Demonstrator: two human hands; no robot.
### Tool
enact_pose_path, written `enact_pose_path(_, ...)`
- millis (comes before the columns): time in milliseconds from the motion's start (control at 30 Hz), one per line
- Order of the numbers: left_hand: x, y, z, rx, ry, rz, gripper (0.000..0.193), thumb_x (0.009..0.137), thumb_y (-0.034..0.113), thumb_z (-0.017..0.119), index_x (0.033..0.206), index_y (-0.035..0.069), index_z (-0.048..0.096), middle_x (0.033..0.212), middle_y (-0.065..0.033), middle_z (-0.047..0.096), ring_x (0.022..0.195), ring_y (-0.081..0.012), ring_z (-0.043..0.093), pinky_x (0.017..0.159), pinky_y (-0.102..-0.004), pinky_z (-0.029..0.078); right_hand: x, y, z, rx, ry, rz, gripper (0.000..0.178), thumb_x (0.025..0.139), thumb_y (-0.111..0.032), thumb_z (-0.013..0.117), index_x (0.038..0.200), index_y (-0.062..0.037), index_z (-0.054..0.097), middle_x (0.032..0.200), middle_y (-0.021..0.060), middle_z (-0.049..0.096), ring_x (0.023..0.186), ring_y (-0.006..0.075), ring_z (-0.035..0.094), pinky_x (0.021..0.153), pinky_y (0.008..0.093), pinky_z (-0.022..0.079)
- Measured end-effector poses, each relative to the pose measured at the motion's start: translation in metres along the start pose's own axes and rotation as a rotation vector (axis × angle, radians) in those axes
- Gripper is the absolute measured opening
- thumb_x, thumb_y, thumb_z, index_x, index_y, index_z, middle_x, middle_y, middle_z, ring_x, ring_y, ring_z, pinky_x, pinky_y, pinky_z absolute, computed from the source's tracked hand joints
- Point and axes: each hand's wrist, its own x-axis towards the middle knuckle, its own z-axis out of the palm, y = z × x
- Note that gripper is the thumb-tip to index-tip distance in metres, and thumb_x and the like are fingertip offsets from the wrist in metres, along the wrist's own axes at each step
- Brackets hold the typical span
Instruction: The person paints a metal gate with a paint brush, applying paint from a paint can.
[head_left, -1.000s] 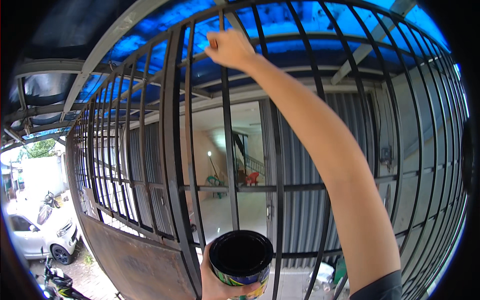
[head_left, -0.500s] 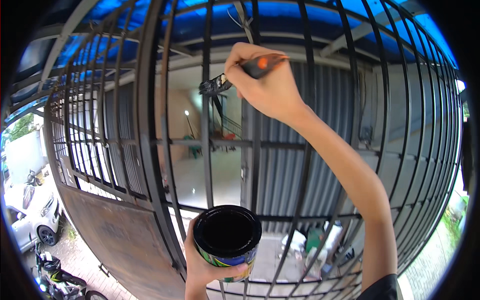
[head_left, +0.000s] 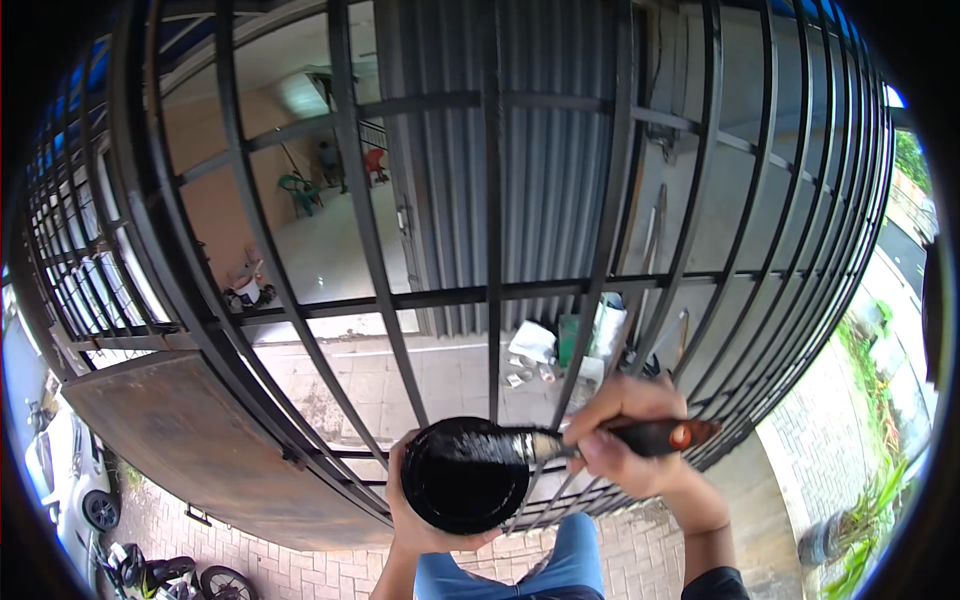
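From afar I watch my right hand grip the paintbrush, probably light, best held by its handle, bristles leftward over the open can, likely heavier and slick-rimmed, which my left hand wraps around the side, metal bars beyond.

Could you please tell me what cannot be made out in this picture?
Head view: outer side of can, hidden by its rim and left grip.
Head view: brush tip, motion-blurred.
Head view: rear of white car, cut off by fisheye border.
Head view: motorcycle wheel, cut by lower edge.
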Motion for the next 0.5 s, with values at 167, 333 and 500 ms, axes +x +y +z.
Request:
enact_pose_path(167, -0.028, -0.018, 0.022, -0.105, -0.097, -0.056, 0.103, 0.036, 0.025, 0.088, 0.118, -0.001, 0.032, 0.11, -0.0166, 0.052, 0.101, -0.025, 0.055, 0.091, -0.0359, 0.042, -0.074, 0.015, -0.003, 0.097, 0.112, 0.299, 0.014, 0.073, -0.005, 0.064, 0.083, -0.0003, 0.056, 0.066, 0.0047, 0.061, 0.057, 0.01, 0.06, 0.053, 0.0208, 0.045)
enact_pose_path(333, -0.064, -0.043, 0.025, -0.181, -0.114, -0.054, 0.098, 0.04, 0.032, 0.089, 0.116, 0.0, 0.036, 0.112, -0.0238, 0.053, 0.104, -0.0322, 0.055, 0.09, -0.0401, 0.043, -0.117, 0.022, -0.005, -0.116, 0.13, 0.255, 0.02, 0.062, -0.003, 0.068, 0.071, 0.002, 0.05, 0.057, 0.015, 0.061, 0.051, 0.0186, 0.063, 0.048, 0.0251, 0.052)
enact_pose_path(500, -0.079, -0.048, 0.02, -0.038, -0.142, -0.012, 0.085, 0.047, 0.038, 0.084, 0.108, -0.003, 0.042, 0.106, -0.0269, 0.056, 0.097, -0.037, 0.058, 0.084, -0.0417, 0.045, -0.132, 0.025, 0.006, -0.088, 0.244, 0.132, 0.018, 0.066, -0.016, 0.074, 0.074, -0.0052, 0.062, 0.061, 0.0055, 0.063, 0.048, 0.0184, 0.061, 0.045, 0.0248, 0.048)
